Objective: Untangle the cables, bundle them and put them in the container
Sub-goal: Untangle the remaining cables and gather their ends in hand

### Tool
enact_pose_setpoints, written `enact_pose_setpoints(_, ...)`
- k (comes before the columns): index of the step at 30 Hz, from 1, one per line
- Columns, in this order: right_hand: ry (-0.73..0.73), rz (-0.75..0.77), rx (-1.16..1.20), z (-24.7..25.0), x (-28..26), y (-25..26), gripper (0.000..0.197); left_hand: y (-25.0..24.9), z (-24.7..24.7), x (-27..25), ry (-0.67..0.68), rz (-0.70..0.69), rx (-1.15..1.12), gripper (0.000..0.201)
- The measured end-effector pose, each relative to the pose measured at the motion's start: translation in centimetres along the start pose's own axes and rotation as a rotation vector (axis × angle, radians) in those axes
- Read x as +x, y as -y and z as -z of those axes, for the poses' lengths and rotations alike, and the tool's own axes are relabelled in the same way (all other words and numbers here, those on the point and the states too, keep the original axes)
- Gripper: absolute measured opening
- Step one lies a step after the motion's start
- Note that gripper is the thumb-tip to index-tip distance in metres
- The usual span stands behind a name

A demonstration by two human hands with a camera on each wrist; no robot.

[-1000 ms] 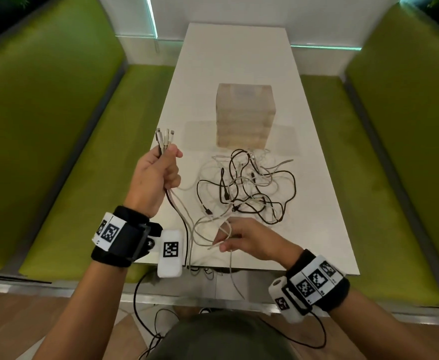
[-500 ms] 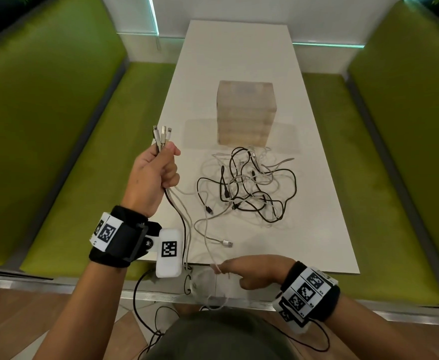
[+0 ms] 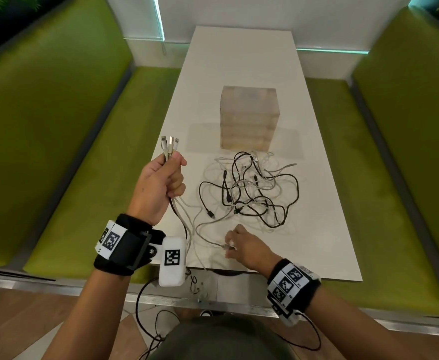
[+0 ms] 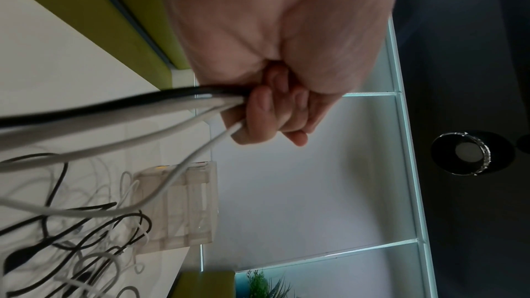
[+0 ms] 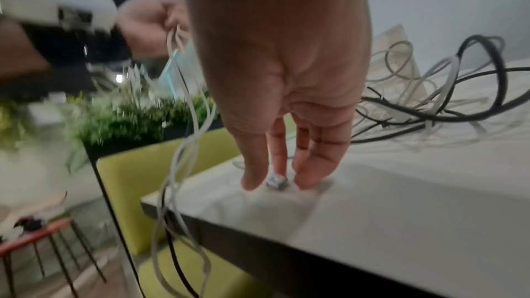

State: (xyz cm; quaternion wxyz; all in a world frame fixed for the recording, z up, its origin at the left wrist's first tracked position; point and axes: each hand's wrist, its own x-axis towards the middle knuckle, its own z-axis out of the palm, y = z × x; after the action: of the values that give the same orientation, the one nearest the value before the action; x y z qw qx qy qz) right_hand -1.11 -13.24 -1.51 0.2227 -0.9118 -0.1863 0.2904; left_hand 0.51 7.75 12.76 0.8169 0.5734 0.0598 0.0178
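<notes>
**A:** Start at the grip. What does each hand have?

**B:** The left hand [image 3: 158, 188] is raised above the surface's left edge, fingers curled tight round several cable ends, a black one and some white; three plugs [image 3: 170, 145] stick up out of the fist. The right hand [image 3: 244, 246] is down near the front edge of the surface [image 3: 325, 229], fingertips [image 5: 308, 180] closing on one small metal connector [image 5: 275, 181] lying there. It looks pinched, though blur makes that less than certain.

**A:** And the rest of the cables?

**B:** The strands from the left fist drop past the front edge and hang below it. The main tangle [image 3: 252, 188], black and white loops crossing one another, lies mid-surface, just in front of the translucent container [image 3: 249, 118].

**A:** How will they handle?

**B:** Light and limp, I'd judge. They sag freely and will not hold a shape, and the smooth jackets probably slide over each other. Pulling mid-length would likely tighten the knots.

**A:** So where to take hold?

**B:** At the plugs. They are the only stiff part, easy to pinch, and leading an end back through the loops should free a cable without dragging the whole heap.
</notes>
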Motion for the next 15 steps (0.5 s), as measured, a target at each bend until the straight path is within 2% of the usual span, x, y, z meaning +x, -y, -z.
enact_pose_setpoints(3, -0.006, 0.037, -0.060, 1.0, 0.3, 0.0, 0.014, 0.3, 0.0, -0.2, 0.013, 0.024, 0.011, 0.027)
enact_pose_setpoints(7, -0.048, 0.154, -0.098, 6.5, -0.5, 1.0, 0.019, 1.8, -0.1, -0.1, 0.034, 0.049, 0.047, 0.028)
enact_pose_setpoints(12, -0.145, 0.316, 0.082, 14.5, -2.8, 4.3, 0.018, 5.0, -2.5, 0.4, 0.064, 0.063, 0.125, 0.025)
enact_pose_setpoints(15, -0.225, 0.345, 0.213, 16.6, -3.1, 5.4, 0.015, 6.0, -4.2, 0.4, 0.109, 0.080, 0.138, 0.028)
